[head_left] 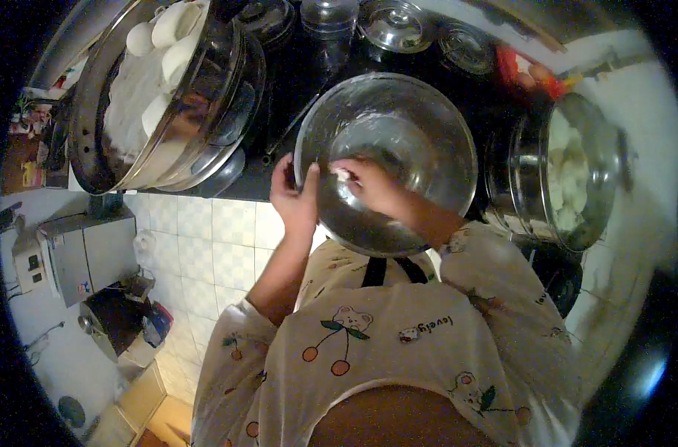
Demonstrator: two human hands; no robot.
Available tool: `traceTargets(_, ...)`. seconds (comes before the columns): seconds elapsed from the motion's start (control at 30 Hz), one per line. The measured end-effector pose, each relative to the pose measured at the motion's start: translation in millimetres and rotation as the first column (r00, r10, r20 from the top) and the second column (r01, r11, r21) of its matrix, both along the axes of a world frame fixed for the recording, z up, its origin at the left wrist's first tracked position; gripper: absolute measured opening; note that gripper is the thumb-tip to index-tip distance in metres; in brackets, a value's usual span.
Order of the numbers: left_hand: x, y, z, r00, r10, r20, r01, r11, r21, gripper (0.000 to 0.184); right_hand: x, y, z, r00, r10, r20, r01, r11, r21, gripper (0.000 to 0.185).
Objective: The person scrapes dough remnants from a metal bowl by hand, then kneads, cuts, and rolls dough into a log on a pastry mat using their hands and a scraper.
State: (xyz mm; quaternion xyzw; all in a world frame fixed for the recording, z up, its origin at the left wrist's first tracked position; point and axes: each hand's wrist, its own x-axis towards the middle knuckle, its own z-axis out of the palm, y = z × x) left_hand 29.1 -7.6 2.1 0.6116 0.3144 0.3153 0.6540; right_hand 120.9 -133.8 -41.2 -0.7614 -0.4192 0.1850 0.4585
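A large metal mixing bowl (439, 145) stands in front of me, with whitish residue smeared over its inside. My left hand (298, 197) grips the bowl's left rim, the thumb inside and the fingers outside. Over the inside of the bowl, near that rim, is my right hand (369, 186). Its fingers are closed on a small white piece of dough (343, 175).
At the left, a steamer tier (85, 160) holds white buns (176, 26) on a pale cloth. Another stacked steamer (529, 175) stands at the right with pale pieces inside. Metal lids (395, 26) and a red bag (514, 67) lie behind the bowl.
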Motion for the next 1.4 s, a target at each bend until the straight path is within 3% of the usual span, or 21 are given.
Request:
traceTargets(0.13,-16.2,-32.4,-17.1,0.997,0.036,-0.072,-0.035,0.999,0.015,0.032,-9.0,-0.5,-13.7,0.977,0.067,0.204,-0.054,0.996,-0.072,0.024)
traceTargets(0.23,-13.1,-14.9,-14.0,0.997,-0.01,-0.071,0.013,0.999,0.039,0.031,-9.8,-28.1,14.6,0.93,0.309,-0.197,-0.363,0.847,-0.387,0.015)
traceTargets(0.27,-9.9,-9.5,-6.0,0.997,-0.053,-0.061,0.056,0.997,0.05,0.028,-6.8,-47.6,3.1,0.877,0.161,-0.452,-0.378,0.813,-0.444,0.012)
traceTargets(0.33,-6.8,4.2,-14.8,0.987,-0.089,-0.13,0.101,0.991,0.087,0.031,14.5,-83.8,-6.7,0.843,0.261,-0.47,-0.496,0.714,-0.494,0.012)
traceTargets(0.4,-7.4,7.2,-10.6,0.991,-0.061,-0.123,0.07,0.995,0.076,0.035,42.1,-103.7,-4.7,0.68,0.733,-0.011,-0.602,0.55,-0.58,0.013)
traceTargets(0.5,-16.6,-12.5,11.3,0.998,0.036,-0.05,-0.034,0.998,0.053,0.043,36.1,-69.1,16.1,0.98,0.147,0.135,-0.079,0.908,-0.412,0.009)
traceTargets(0.57,-31.5,-39.0,13.5,0.994,0.057,-0.095,-0.043,0.989,0.141,0.05,24.6,-42.9,16.2,0.983,0.179,0.031,-0.171,0.969,-0.177,0.011)
traceTargets(0.6,-30.5,-46.1,7.9,0.996,0.086,0.005,-0.087,0.994,0.059,0.046,21.2,-38.2,15.4,0.979,0.202,-0.018,-0.202,0.978,-0.053,0.012)
traceTargets(0.7,-27.9,-26.1,-6.1,0.994,0.088,-0.057,-0.085,0.995,0.048,0.04,-0.8,-59.5,15.1,0.875,0.436,-0.211,-0.484,0.768,-0.419,0.017)
traceTargets(0.73,-27.0,-18.5,-8.9,0.999,0.034,-0.019,-0.035,0.999,-0.025,0.038,-2.6,-73.0,23.3,0.902,0.391,-0.184,-0.432,0.825,-0.365,0.018)
traceTargets(0.77,-24.7,-18.7,-10.0,0.998,0.048,-0.029,-0.049,0.999,-0.012,0.038,2.8,-78.1,30.8,0.932,0.282,-0.227,-0.362,0.713,-0.601,0.02)
traceTargets(0.83,-19.0,-20.2,-5.0,0.996,0.073,-0.046,-0.072,0.997,0.025,0.039,15.8,-70.3,93.1,0.976,0.048,-0.211,-0.215,0.321,-0.922,0.024)
traceTargets(0.93,-15.6,-24.3,-7.8,0.995,0.092,0.043,-0.09,0.995,-0.042,0.039,-5.3,-82.6,72.0,0.938,0.347,-0.009,-0.154,0.395,-0.906,0.033)
traceTargets(0.97,-14.8,-24.6,-9.1,0.995,0.088,0.052,-0.086,0.996,-0.037,0.039,-23.4,-80.7,52.6,0.967,0.254,0.003,-0.166,0.643,-0.748,0.035)
traceTargets(1.03,-13.4,-23.7,-17.0,0.997,0.066,0.04,-0.065,0.997,-0.032,0.04,-54.5,-48.6,42.0,0.991,0.045,-0.126,-0.105,0.85,-0.517,0.034)
traceTargets(1.07,-12.5,-21.7,-19.8,0.998,0.056,0.033,-0.056,0.998,-0.026,0.04,-61.7,-32.4,48.7,0.968,-0.067,-0.243,-0.067,0.859,-0.507,0.031)
traceTargets(1.17,-8.0,-15.9,-7.5,0.994,0.102,-0.038,-0.099,0.992,0.074,0.04,-63.7,-45.1,59.6,0.946,-0.036,-0.321,-0.033,0.978,-0.206,0.025)
traceTargets(1.23,-5.7,-8.8,0.5,0.993,0.093,-0.065,-0.089,0.994,0.065,0.039,-45.8,-74.9,83.6,0.984,0.179,0.012,-0.152,0.864,-0.48,0.019)
traceTargets(1.3,-3.8,-4.5,1.2,0.997,0.07,0.012,-0.071,0.997,0.036,0.04,-28.8,-94.7,100.3,0.854,0.479,0.202,-0.156,0.607,-0.779,0.017)
traceTargets(1.37,-3.2,5.8,-5.3,1.0,0.004,-0.001,-0.003,0.996,0.091,0.04,-23.1,-97.1,91.2,0.908,0.395,0.141,-0.125,0.575,-0.808,0.017)
traceTargets(1.4,0.7,9.8,-12.1,1.0,0.012,0.01,-0.012,1.0,-0.002,0.041,-21.1,-100.0,83.3,0.931,0.347,0.116,-0.107,0.562,-0.82,0.017)
